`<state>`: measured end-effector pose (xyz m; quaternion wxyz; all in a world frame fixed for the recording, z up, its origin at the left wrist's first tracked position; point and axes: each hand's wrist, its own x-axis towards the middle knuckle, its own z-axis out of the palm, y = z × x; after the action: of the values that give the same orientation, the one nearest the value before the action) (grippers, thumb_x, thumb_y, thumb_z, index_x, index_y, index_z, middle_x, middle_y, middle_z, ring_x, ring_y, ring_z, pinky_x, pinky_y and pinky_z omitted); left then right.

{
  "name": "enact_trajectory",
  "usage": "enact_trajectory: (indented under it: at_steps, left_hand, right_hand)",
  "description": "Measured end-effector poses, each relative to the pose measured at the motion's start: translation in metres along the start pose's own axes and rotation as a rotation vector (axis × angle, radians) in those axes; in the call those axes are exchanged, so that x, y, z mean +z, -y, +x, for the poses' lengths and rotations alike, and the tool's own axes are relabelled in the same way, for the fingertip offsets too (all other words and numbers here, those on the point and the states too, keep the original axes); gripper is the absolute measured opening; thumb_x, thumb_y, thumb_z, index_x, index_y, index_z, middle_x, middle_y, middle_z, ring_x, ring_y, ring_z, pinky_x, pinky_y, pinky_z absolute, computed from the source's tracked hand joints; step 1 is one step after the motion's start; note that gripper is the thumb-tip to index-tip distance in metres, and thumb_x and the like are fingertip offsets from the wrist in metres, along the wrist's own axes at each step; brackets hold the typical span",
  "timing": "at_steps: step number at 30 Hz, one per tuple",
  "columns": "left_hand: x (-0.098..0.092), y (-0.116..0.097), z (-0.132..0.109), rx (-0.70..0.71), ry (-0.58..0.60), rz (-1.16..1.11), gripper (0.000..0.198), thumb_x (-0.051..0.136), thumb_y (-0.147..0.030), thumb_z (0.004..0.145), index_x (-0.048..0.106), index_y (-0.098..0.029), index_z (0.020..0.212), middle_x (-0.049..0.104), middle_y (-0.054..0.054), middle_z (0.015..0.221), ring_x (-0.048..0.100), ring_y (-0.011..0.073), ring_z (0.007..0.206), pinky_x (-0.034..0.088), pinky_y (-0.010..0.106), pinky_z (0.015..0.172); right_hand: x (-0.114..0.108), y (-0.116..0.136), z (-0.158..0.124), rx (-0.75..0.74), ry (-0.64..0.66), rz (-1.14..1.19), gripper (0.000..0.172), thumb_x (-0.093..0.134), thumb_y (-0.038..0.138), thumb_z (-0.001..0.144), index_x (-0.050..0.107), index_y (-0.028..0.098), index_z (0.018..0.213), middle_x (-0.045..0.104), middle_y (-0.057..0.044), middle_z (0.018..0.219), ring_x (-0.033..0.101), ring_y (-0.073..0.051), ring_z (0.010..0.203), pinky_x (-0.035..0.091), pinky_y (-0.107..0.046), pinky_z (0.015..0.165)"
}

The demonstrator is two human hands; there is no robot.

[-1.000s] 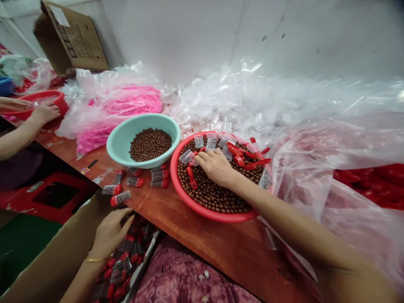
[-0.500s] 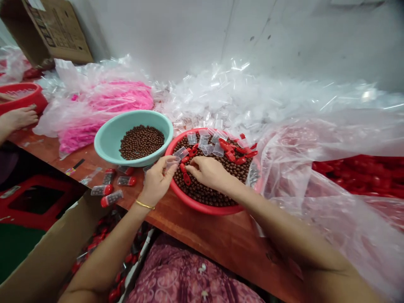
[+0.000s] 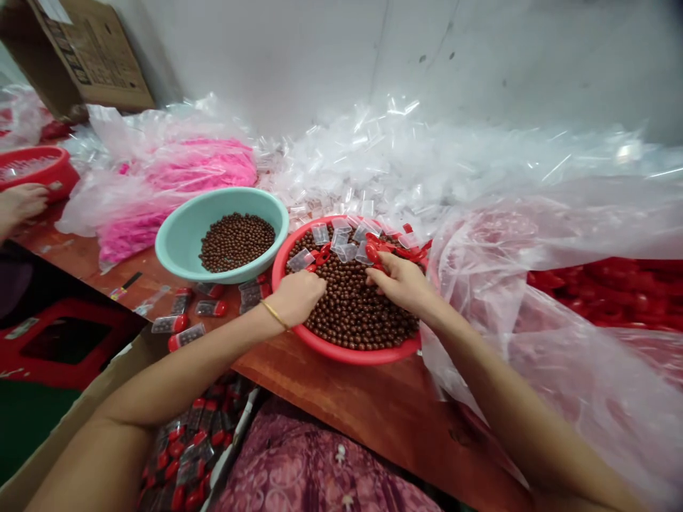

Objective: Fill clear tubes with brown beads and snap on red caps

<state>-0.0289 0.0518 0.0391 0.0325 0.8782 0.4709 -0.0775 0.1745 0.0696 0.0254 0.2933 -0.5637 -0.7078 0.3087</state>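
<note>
A red basin (image 3: 346,353) on the wooden table holds small brown balls (image 3: 355,306), with clear tubes (image 3: 341,238) and red caps (image 3: 400,250) lying at its far side. My left hand (image 3: 299,295) rests on the balls at the basin's near left with its fingers curled shut. The clear tube it picked up is hidden under them. My right hand (image 3: 400,281) is over the basin's right side, with its fingertips pinched on a red cap (image 3: 372,254).
A teal bowl (image 3: 176,242) of brown balls stands left of the basin, with filled capped tubes (image 3: 184,323) in front of it. A carton of filled tubes (image 3: 186,441) sits below the table edge. Plastic bags (image 3: 533,235) crowd the back and right. Another person's hand (image 3: 21,203) is at the far left.
My left hand rose from the carton, took a clear tube at the basin's rim and pushed into the balls. My right hand moved right to the red caps.
</note>
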Motion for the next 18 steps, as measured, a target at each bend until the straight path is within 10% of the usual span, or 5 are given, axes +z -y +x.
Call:
enact_trajectory:
  at_steps: [9, 14, 18]
  left_hand:
    - [0.022, -0.008, 0.044, 0.004, -0.033, -0.576, 0.011, 0.051, -0.007, 0.07, 0.059, -0.011, 0.077, 0.066, 0.009, 0.083, 0.063, 0.0206, 0.083, 0.048, 0.032, 0.079]
    - [0.019, 0.0, 0.038, 0.009, -0.046, -1.496, 0.023, 0.062, -0.018, 0.069, 0.053, -0.013, 0.09, 0.064, 0.002, 0.087, 0.06, 0.0109, 0.078, 0.047, 0.024, 0.073]
    - [0.017, 0.0, 0.023, -0.003, -0.082, -1.76, 0.032, 0.071, -0.021, 0.063, 0.054, -0.014, 0.089, 0.064, 0.002, 0.092, 0.059, 0.0094, 0.084, 0.044, 0.025, 0.082]
  right_hand:
    - [0.001, -0.016, -0.01, 0.181, -0.108, 0.761, 0.027, 0.046, 0.04, 0.073, 0.058, 0.018, 0.083, 0.049, 0.004, 0.064, 0.039, -0.006, 0.04, 0.033, -0.02, 0.035]
    - [-0.005, -0.016, -0.009, 0.24, -0.065, 0.88, 0.029, 0.062, 0.035, 0.063, 0.06, 0.017, 0.087, 0.057, 0.002, 0.073, 0.047, -0.006, 0.048, 0.04, -0.018, 0.04]
    - [-0.009, -0.007, -0.013, 0.23, 0.001, 0.867, 0.037, 0.073, 0.038, 0.059, 0.058, 0.018, 0.087, 0.064, -0.001, 0.084, 0.059, -0.008, 0.064, 0.048, -0.019, 0.052]
